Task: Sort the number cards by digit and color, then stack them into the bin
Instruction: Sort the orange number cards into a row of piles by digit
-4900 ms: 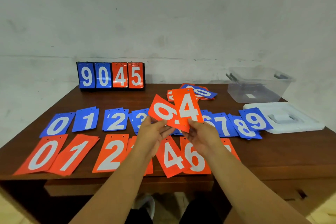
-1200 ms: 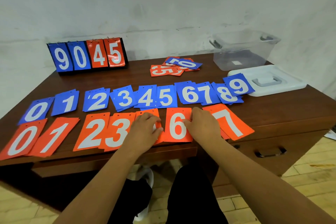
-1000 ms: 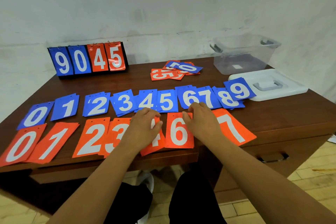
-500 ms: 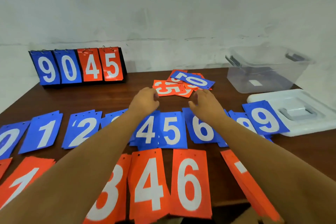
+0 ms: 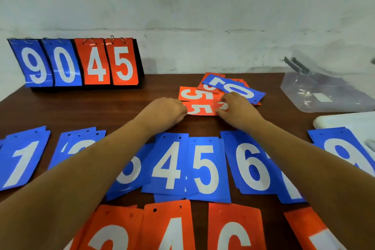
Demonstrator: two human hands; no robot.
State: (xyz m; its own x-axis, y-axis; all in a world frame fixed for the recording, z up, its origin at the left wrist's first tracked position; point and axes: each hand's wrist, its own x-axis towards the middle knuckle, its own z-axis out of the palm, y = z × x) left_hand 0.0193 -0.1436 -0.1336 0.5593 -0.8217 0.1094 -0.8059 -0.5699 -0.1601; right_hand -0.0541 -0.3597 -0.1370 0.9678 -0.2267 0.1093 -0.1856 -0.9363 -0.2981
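A: Where's the thin orange plastic card printed with a white 5 (image 5: 199, 109)?

B: Flat on the dark wooden surface (image 5: 81, 107), nearest of the unsorted pile. The left hand (image 5: 165, 111) touches one short edge, the right hand (image 5: 236, 110) the other; finger closure can't be told.

A: Handling?

B: Probably light, slick, bendy. Lift an edge.

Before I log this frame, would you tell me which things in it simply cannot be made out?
Head view only:
- Blue 2 card: digit mostly covered by the left forearm.
- Blue 3 card: half hidden by the same arm.
- Orange front row: digits cut off by the bottom edge.
- Unsorted pile: lower cards buried; right hand covers one digit.
- Clear bin: motion-blurred, contents unreadable.
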